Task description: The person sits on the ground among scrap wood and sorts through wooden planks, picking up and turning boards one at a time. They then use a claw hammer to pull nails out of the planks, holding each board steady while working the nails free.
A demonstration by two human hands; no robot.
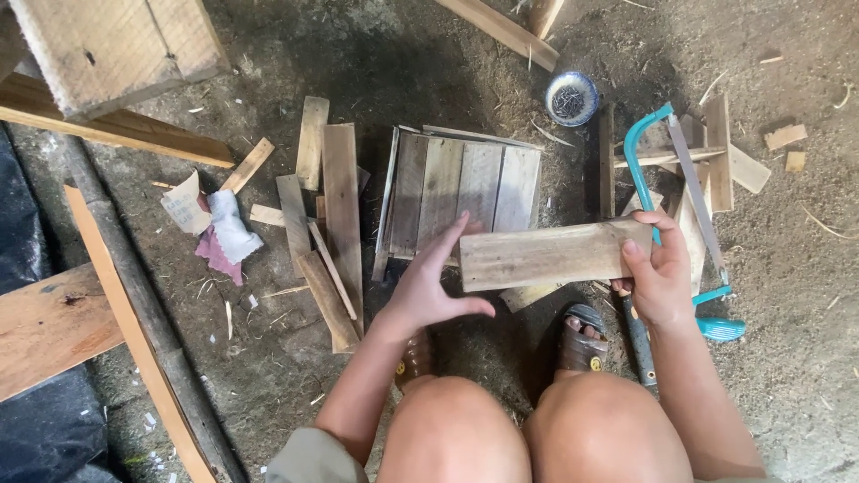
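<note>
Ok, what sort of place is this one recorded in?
Probably a rough, dirt-floored woodworking spot: cut wooden offcuts lie scattered on the ground, with a teal-framed hacksaw and a small round bowl of nails nearby.

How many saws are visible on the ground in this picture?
1. A turquoise-framed hacksaw lies on the dirt floor at the right, over wood scraps, just behind the right hand that holds a short plank. Others may be hidden under the wood.

Bare dirt floor point(787, 233) lies open at far right and between the loose slats point(331, 215) and the beams point(134, 331) at left. Ahead, the slatted panel point(465, 183), the nail bowl point(571, 97) and the teal hacksaw point(680, 197) crowd the way.
</note>
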